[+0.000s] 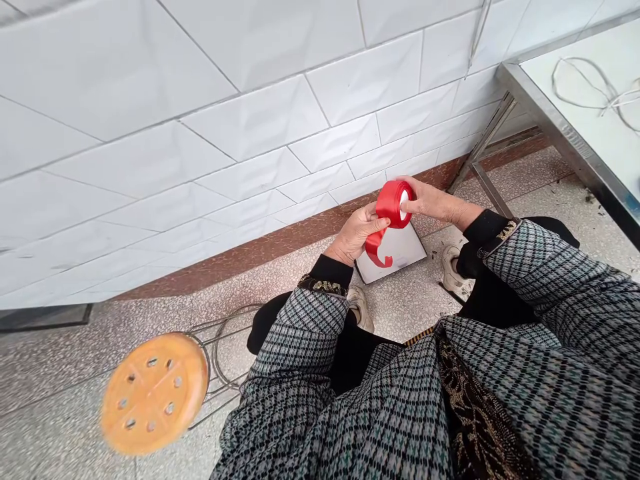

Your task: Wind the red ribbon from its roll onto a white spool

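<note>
A roll of shiny red ribbon [391, 204] with a white core is held up between both hands, above the floor. My left hand [357, 232] pinches the ribbon at the roll's lower left, and a short loose end curls down below its fingers. My right hand [429, 200] grips the roll from the right, with the thumb at the white core and the other fingers behind the rim. Beneath the roll, a flat white board [407, 248] lies on the floor between my shoes, partly covered from view by the ribbon and my left hand.
An orange round stool [155, 393] with holes in its seat and metal legs is at the lower left. At the right stands a metal-edged table [565, 127] with a white cable [607, 100] on it. A white tiled wall [270, 127] runs across in front.
</note>
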Available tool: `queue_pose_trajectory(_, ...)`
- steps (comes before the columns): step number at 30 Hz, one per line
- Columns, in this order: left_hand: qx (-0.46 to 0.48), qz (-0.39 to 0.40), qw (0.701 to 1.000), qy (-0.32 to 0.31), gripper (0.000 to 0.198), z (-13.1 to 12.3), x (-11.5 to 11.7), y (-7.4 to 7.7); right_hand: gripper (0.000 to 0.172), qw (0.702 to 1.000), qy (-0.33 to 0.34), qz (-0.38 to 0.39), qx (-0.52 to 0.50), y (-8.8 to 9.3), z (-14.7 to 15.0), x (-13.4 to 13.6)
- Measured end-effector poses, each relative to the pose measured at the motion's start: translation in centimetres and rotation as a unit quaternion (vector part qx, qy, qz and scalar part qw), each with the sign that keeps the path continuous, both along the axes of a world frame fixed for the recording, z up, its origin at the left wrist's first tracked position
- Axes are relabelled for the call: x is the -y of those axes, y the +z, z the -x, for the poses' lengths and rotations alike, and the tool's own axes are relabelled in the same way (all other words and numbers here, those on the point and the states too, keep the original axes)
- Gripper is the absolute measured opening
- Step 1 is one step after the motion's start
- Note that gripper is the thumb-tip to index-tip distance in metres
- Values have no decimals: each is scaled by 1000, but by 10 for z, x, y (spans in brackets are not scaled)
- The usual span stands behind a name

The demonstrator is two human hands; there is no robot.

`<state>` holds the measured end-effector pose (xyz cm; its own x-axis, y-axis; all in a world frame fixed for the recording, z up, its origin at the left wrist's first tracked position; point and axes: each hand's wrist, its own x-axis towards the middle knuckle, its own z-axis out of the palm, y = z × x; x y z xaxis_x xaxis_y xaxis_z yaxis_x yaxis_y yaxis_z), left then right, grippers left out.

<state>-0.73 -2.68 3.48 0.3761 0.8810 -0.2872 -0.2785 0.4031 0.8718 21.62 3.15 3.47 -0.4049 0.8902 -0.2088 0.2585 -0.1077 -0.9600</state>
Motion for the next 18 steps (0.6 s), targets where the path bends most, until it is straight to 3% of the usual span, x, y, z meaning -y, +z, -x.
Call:
queue_pose_trajectory(3,6,7,999,-33,62,3,1,0,61,999,44,-6,22,4,-5,-3)
queue_pose_trajectory(6,6,16,999,-34,64,4,0,-4,46,998,47,5,29,8,-3,-1)
queue_pose_trajectory(12,-6,38,999,38,44,-1,-5,-15,30,996,-79,20,37,5,9,4)
queue_pose_trajectory(18,5,35,997,62,43,-6,-7,-21,26,991,-112,35,65,0,8,-2)
